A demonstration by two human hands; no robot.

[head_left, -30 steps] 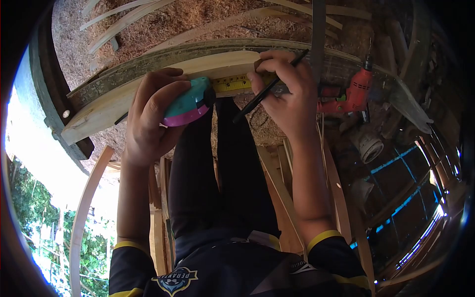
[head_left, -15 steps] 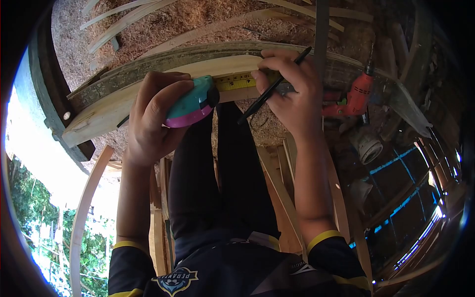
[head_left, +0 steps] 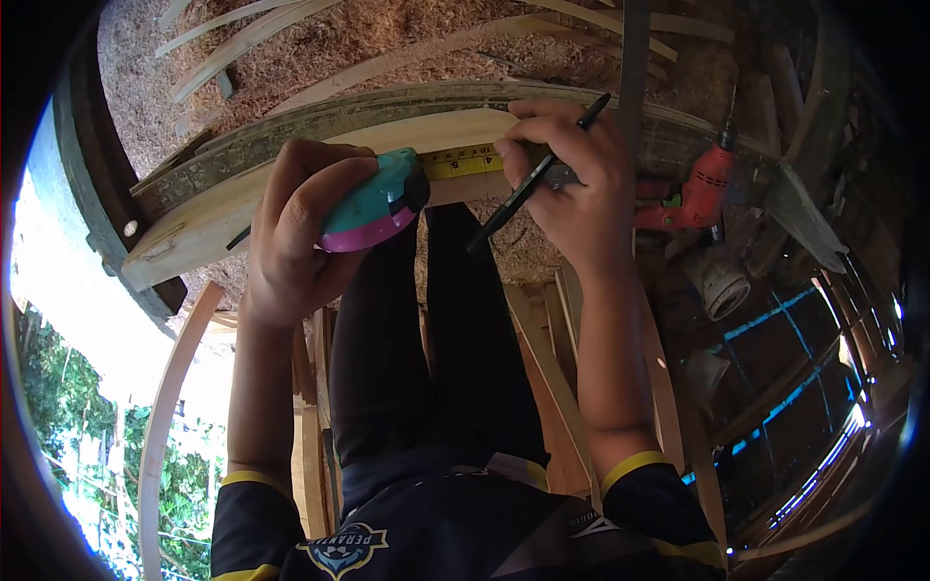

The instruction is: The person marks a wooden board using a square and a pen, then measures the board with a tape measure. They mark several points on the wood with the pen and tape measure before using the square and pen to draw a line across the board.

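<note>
My left hand (head_left: 295,228) is wrapped round a teal and pink tape measure (head_left: 370,211). Its yellow blade (head_left: 460,163) runs out to the right along a pale curved wooden plank (head_left: 199,240). At the blade's far end, my right hand (head_left: 572,174) holds a black pen (head_left: 513,201) between its fingers, with the thumb and forefinger close to the blade. The pen slants, one end down to the left. Where the blade ends is hidden by my right fingers.
A red drill (head_left: 699,189) lies to the right, beside a whitish cylindrical container (head_left: 725,290). Curved wooden strips (head_left: 247,53) rest on shavings beyond the plank. A dark upright bar (head_left: 632,77) stands near my right hand. More boards (head_left: 547,358) lie below.
Both hands keep nearly the same place and grip. The pen has tilted very slightly in my right hand.
</note>
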